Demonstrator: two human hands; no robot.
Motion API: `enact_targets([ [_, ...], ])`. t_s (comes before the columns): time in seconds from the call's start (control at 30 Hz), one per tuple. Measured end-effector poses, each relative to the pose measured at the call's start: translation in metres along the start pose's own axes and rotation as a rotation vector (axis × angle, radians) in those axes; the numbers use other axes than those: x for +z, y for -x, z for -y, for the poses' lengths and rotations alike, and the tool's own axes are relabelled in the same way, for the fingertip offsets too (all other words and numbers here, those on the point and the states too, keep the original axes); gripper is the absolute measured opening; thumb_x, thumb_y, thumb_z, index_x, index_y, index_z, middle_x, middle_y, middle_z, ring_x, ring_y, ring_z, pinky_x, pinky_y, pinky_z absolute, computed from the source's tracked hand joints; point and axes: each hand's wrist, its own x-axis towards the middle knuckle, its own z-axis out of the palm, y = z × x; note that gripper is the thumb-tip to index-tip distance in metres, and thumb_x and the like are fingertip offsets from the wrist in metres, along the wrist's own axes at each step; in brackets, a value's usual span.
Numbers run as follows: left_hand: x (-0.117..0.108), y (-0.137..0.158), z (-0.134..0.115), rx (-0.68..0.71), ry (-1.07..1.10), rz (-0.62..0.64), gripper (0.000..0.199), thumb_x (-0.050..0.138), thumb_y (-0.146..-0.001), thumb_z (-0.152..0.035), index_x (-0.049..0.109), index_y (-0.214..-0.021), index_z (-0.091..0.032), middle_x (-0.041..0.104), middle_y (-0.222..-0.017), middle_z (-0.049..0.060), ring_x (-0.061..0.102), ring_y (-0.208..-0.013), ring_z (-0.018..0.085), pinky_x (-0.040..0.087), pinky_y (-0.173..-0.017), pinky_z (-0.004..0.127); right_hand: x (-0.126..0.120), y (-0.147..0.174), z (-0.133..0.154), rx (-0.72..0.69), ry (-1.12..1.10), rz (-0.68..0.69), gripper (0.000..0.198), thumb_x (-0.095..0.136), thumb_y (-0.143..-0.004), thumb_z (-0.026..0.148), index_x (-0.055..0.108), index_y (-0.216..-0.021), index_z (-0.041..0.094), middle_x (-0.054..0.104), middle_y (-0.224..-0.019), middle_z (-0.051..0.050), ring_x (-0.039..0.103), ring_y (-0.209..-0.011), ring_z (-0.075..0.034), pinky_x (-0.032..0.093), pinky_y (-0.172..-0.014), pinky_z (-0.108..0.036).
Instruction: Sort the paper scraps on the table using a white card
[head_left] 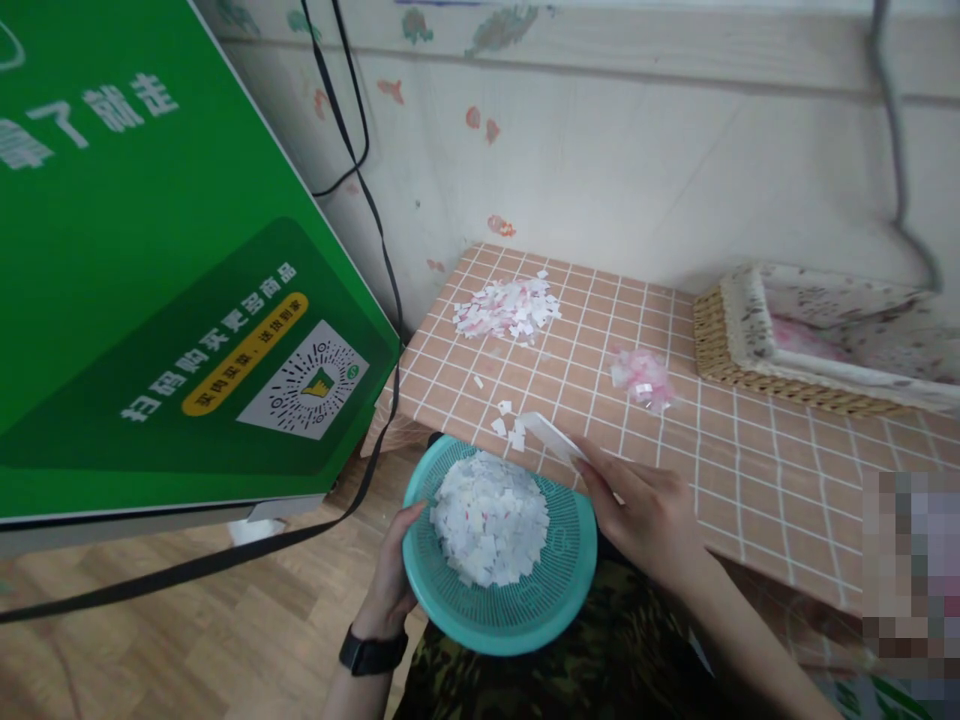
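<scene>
My left hand (396,562) grips the left rim of a turquoise plastic colander (566,590), held just under the table's front edge. Inside it lies a heap of small white paper pieces (491,520). Between the fingers of my right hand (645,510) is a flat white strip (553,436), its far end resting on or just above the tabletop. A few loose paper scraps (516,438) lie right beside that end. Farther back on the table is a pile of white and pink paper pieces (508,306).
The checked brown tabletop (570,370) runs along the wall. A small pink bundle (645,378) and a cloth-lined wicker basket (806,385) are to the right. A green panel with a printed code (304,380) stands at left, with a black strap (371,455) hanging past it.
</scene>
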Motion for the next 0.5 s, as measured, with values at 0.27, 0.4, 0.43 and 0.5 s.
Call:
enact_targets([
  [0.27, 0.000, -0.003, -0.009, 0.013, -0.009, 0.012, 0.013, 0.072, -0.061, -0.026, 0.072, -0.067, -0.014, 0.072, -0.058, 0.004, 0.066, -0.061, 0.024, 0.051, -0.069, 0.036, 0.001, 0.000, 0.001, -0.051, -0.058, 0.046, 0.045, 0.051, -0.085, 0.010, 0.053, -0.129, 0.019, 0.071, -0.089, -0.006, 0.067, -0.070, -0.016, 0.053, -0.060, -0.029],
  [0.4, 0.001, -0.004, -0.013, 0.047, -0.023, 0.022, 0.012, 0.073, -0.060, -0.025, 0.072, -0.064, -0.014, 0.073, -0.061, 0.004, 0.066, -0.062, 0.023, 0.051, -0.067, 0.034, 0.001, 0.001, 0.004, -0.085, -0.056, 0.077, 0.045, 0.051, -0.084, 0.009, 0.053, -0.129, 0.018, 0.070, -0.100, -0.008, 0.068, -0.080, -0.019, 0.055, -0.066, -0.031],
  [0.43, 0.001, -0.004, -0.013, 0.060, -0.027, 0.022, 0.012, 0.073, -0.059, -0.025, 0.071, -0.063, -0.014, 0.073, -0.061, 0.004, 0.066, -0.063, 0.023, 0.051, -0.068, 0.034, 0.001, 0.001, 0.005, -0.106, -0.084, 0.102, 0.045, 0.051, -0.085, 0.009, 0.053, -0.129, 0.018, 0.070, -0.102, -0.008, 0.068, -0.081, -0.019, 0.055, -0.067, -0.031],
  [0.5, 0.000, -0.006, -0.014, 0.086, -0.029, 0.021, 0.012, 0.074, -0.059, -0.025, 0.071, -0.062, -0.014, 0.073, -0.062, 0.004, 0.066, -0.064, 0.023, 0.051, -0.068, 0.033, 0.001, 0.001, 0.008, -0.139, -0.148, 0.142, 0.045, 0.051, -0.085, 0.010, 0.053, -0.129, 0.019, 0.070, -0.100, -0.007, 0.068, -0.081, -0.018, 0.055, -0.067, -0.030],
])
